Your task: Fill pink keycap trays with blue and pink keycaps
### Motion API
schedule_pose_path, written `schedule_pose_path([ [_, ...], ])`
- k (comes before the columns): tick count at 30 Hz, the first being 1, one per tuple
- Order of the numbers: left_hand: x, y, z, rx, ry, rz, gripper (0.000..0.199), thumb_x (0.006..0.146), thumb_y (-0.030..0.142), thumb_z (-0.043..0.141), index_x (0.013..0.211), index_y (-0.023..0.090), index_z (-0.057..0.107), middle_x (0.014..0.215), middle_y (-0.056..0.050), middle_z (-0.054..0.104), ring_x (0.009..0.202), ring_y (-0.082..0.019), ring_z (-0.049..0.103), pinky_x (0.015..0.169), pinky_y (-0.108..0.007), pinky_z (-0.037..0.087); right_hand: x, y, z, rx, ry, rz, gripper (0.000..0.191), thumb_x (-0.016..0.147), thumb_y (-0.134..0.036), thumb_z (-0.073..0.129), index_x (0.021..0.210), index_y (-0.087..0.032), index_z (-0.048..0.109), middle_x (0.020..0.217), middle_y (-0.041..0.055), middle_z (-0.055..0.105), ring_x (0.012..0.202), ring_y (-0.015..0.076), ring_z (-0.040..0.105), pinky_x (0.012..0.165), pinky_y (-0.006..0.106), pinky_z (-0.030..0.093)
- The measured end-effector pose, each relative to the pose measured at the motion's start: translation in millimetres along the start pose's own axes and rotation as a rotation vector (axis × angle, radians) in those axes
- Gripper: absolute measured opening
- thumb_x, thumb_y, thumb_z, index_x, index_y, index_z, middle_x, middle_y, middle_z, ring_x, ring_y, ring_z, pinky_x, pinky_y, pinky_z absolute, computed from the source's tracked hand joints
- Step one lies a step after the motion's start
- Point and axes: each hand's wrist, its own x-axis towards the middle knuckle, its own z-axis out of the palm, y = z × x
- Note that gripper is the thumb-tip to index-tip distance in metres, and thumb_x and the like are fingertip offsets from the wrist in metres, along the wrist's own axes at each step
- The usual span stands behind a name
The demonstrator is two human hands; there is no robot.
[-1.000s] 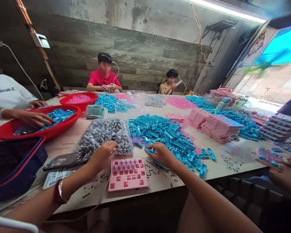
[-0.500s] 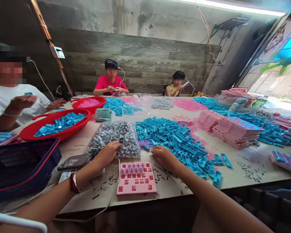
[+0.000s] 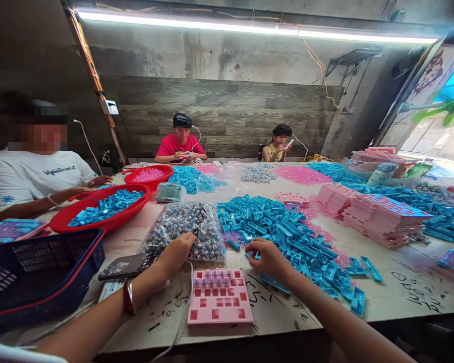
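My left hand (image 3: 178, 251) rests on the near part of a clear plastic bag (image 3: 208, 222) filled with small grey, white and blue parts. Its fingers are curled together, and what they hold, if anything, is hidden. My right hand (image 3: 268, 256) is closed in a pinch at the near left edge of a heap of blue plastic pieces (image 3: 272, 222). Something small and pale shows by its fingertips, too unclear to name. Between my forearms lies a pink plate (image 3: 230, 316) with square holes. Clear purplish pieces (image 3: 216, 275) sit along its far side.
A dark blue basket (image 3: 41, 282) and red basins (image 3: 139, 201) stand left. A phone (image 3: 126, 265) lies by my left forearm. A white cable (image 3: 185, 307) runs past the plate. Pink plates are stacked (image 3: 378, 217) on the right. Other people sit left and across.
The view has tilted up and shifted left. My right hand has lifted slightly and its fingers have curled more. The person on the left has lowered the raised hand.
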Motion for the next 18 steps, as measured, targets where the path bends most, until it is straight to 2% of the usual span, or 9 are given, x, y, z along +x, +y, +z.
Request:
schedule_pose_path([
  [2, 1, -1, 0.8, 0.004, 0.004, -0.002, 0.028, 0.082, -0.004, 0.033, 0.087, 0.016, 0.052, 0.094, -0.007, 0.057, 0.089, -0.019, 0.055, 0.084, -0.032, 0.045, -4, -8, 0, 0.088, -0.031, 0.000, 0.026, 0.060, 0.002, 0.053, 0.076, -0.013, 0.067, 0.073, 0.0030, 0.062, 0.064, 0.0121, 0.057, 0.062, 0.023, 0.045],
  [6, 2, -2, 3.3, 0.007, 0.002, -0.006, 0.031, 0.079, -0.006, 0.033, 0.087, 0.017, 0.052, 0.096, -0.007, 0.055, 0.088, -0.018, 0.054, 0.084, -0.031, 0.044, -15, -24, 1, 0.230, -0.180, 0.011, 0.020, 0.062, -0.005, 0.056, 0.075, -0.015, 0.068, 0.071, 0.0017, 0.062, 0.061, 0.0110, 0.056, 0.056, 0.020, 0.044],
  [13, 2, -2, -1.2, -0.040, 0.019, -0.018, 0.022, 0.079, -0.001, 0.039, 0.082, 0.018, 0.050, 0.095, -0.006, 0.055, 0.088, -0.019, 0.055, 0.082, -0.033, 0.045, -20, -29, 0, 0.266, -0.331, 0.088, 0.019, 0.061, -0.005, 0.058, 0.074, -0.014, 0.068, 0.071, 0.0023, 0.063, 0.061, 0.0108, 0.058, 0.054, 0.018, 0.043],
  [16, 0, -1, -7.5, -0.117, 0.091, -0.050, 0.011, 0.081, 0.008, 0.045, 0.083, 0.018, 0.051, 0.088, -0.005, 0.058, 0.082, -0.020, 0.057, 0.076, -0.033, 0.047, -19, -26, 0, 0.255, -0.340, 0.092, 0.019, 0.060, -0.004, 0.058, 0.073, -0.014, 0.067, 0.072, 0.0018, 0.063, 0.061, 0.0107, 0.059, 0.053, 0.018, 0.042],
  [18, -2, 5, -12.8, -0.264, 0.183, -0.078, 0.007, 0.081, 0.017, 0.051, 0.087, 0.018, 0.053, 0.085, -0.004, 0.060, 0.076, -0.019, 0.059, 0.073, -0.032, 0.048, -19, -25, 0, 0.244, -0.350, 0.079, 0.018, 0.060, -0.005, 0.058, 0.074, -0.014, 0.066, 0.073, 0.0016, 0.063, 0.061, 0.0106, 0.060, 0.052, 0.017, 0.042],
])
